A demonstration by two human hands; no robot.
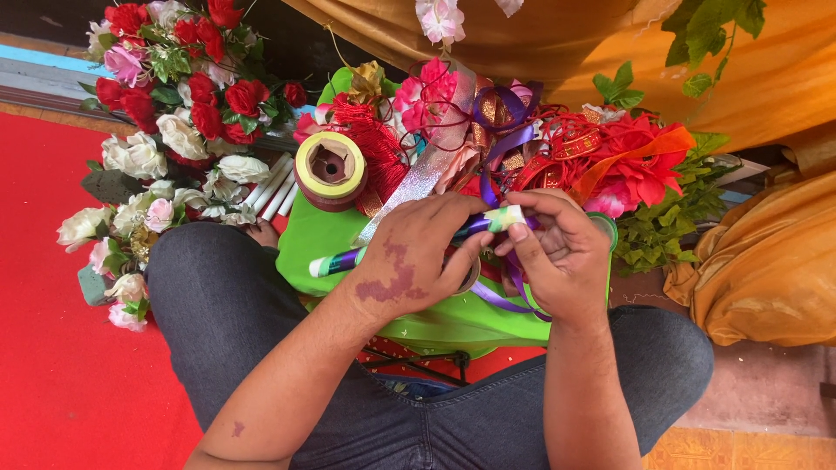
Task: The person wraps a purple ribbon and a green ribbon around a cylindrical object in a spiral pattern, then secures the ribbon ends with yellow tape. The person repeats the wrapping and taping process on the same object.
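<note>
- Purple and green, the thin stick we are working on lies nearly level across our lap, its long axis running from lower left to upper right, with the left end poking free beyond our knuckles.
- Our left hand is closed around the middle of that stick, fingers curled over it from above, so most of its length is hidden under the palm.
- Our right hand meets the stick's right end, thumb and forefinger pinched together on the pale green tip; this hand is the nearer one to that end.
- Between the two grips only a short stretch of stick shows, so both hands are close together, almost touching.
- A purple ribbon trails down from under the right hand and loops across the green cloth on our lap.
- Just beyond the left hand sits a roll of tape, and behind it a heap of red ribbons and flowers.
- Off to our left lies a bunch of red and white artificial roses on the red carpet.
</note>
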